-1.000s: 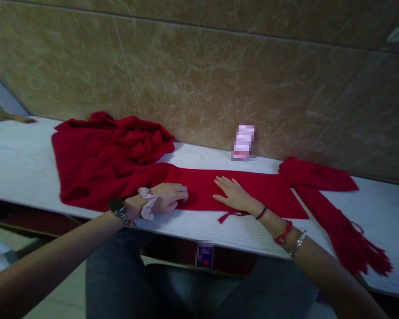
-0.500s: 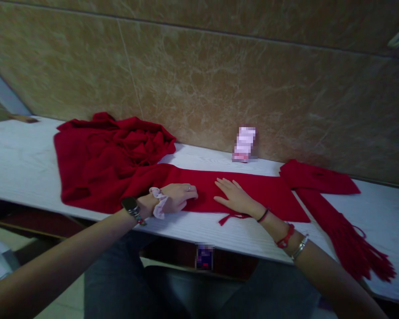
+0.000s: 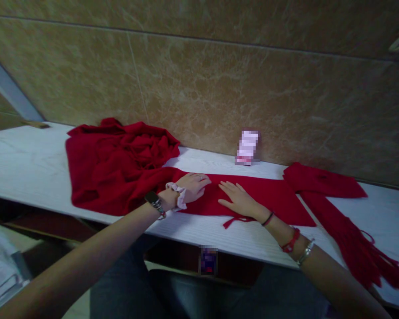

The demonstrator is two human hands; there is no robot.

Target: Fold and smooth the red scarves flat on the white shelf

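Observation:
A red scarf (image 3: 269,195) is spread flat in a strip along the white tabletop, and to the left it runs into a large bunched heap of red cloth (image 3: 103,173). Palm down on the strip, my right hand (image 3: 241,198) has its fingers stretched out and apart. Just left of it, my left hand (image 3: 193,186) rests on the same strip with loosely bent fingers, gripping nothing that I can see. A thin red tassel (image 3: 231,221) pokes out at the strip's front edge, below my right hand.
Farther right lies a folded red scarf (image 3: 326,179) with fringe (image 3: 379,266) near the table's front. A phone-like blurred object (image 3: 248,147) leans against the tiled wall (image 3: 202,84). The white table (image 3: 23,164) has an open shelf (image 3: 232,266) beneath its front edge.
My left hand has slid right and a little away from me over the red scarf, closer to my right hand. My right hand stays in place on the cloth. The view has shifted slightly.

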